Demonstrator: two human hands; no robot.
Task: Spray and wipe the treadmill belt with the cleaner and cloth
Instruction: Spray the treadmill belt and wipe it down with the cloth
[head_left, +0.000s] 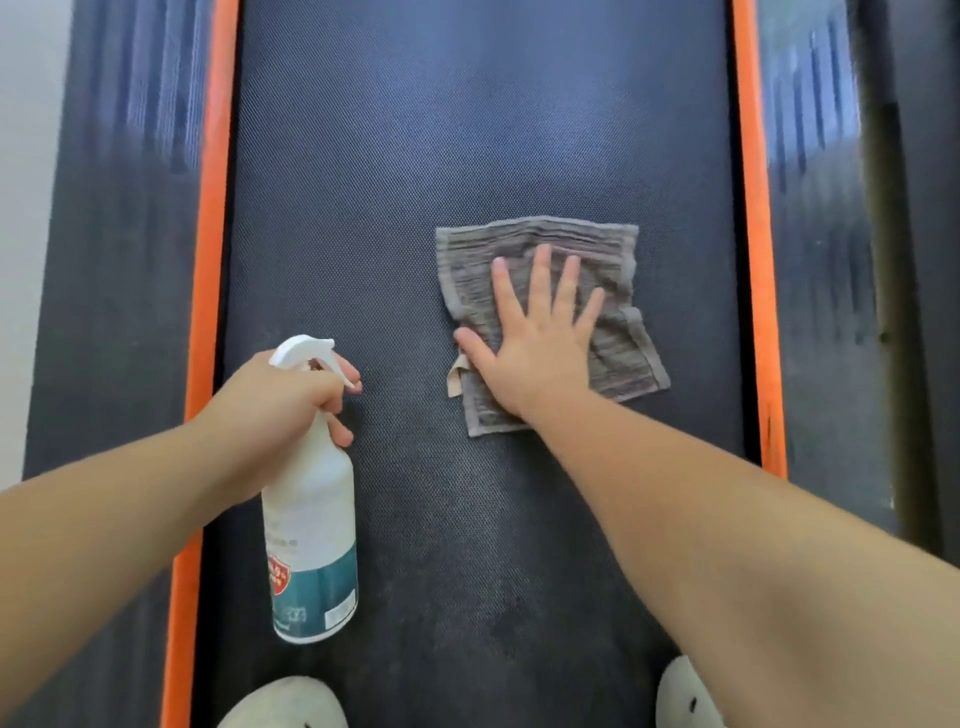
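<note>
The dark textured treadmill belt (363, 208) runs up the middle of the head view. A grey ribbed cloth (618, 353) lies flat on it, right of centre, with a small tan tag at its left edge. My right hand (535, 338) presses on the cloth with its fingers spread straight. My left hand (280, 405) grips the neck of a white spray bottle (311, 519) with a teal label, held above the belt's left side, nozzle pointing right, a finger at the trigger.
Orange strips (208, 260) border the belt on both sides, with dark side rails (114, 260) beyond them. A pale wall (26, 156) stands at the far left. Two light slippers (285, 706) show at the bottom edge, on the belt.
</note>
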